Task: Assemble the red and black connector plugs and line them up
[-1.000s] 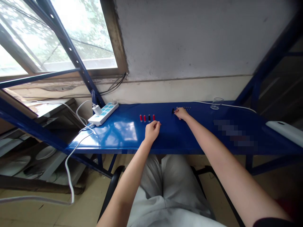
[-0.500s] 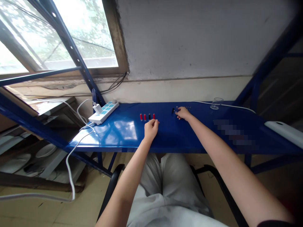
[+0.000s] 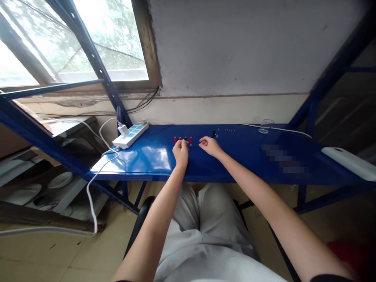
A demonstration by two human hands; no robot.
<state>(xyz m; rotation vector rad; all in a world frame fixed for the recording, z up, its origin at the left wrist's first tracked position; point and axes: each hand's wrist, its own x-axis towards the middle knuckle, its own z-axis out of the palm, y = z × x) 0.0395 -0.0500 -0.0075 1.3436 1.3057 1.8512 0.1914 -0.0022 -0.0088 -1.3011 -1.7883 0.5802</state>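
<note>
**Blue table (image 3: 158, 135) beside a bright window (image 3: 117, 39), with small cylinders (image 3: 190, 140) in a row**

Behind the table we see a grey wall (image 3: 229, 51) with a paler band at its bottom. Near the middle of the surface the small cylinders are in one short row, three red and one black. Our left hand (image 3: 180, 152) is just in front of this row and covers the lower part of some of them. Its fingers are curled together, but the small parts are partly hidden, so we cannot tell if it grips or touches one.

Our right hand (image 3: 210, 146) is to the right of the row, with bent fingers pointing toward the last red cylinder and a gap between. Whether these fingertips are closed on something, we also cannot tell. Just behind this hand is a black piece (image 3: 213, 134), and farther right is a line of tiny shiny pieces (image 3: 230, 131).

Toward the right back we find a clear cup (image 3: 266, 126), near a white cable (image 3: 293, 132). On the left side lies a white power strip (image 3: 131, 136) with one plug (image 3: 123, 130) in it.
</note>
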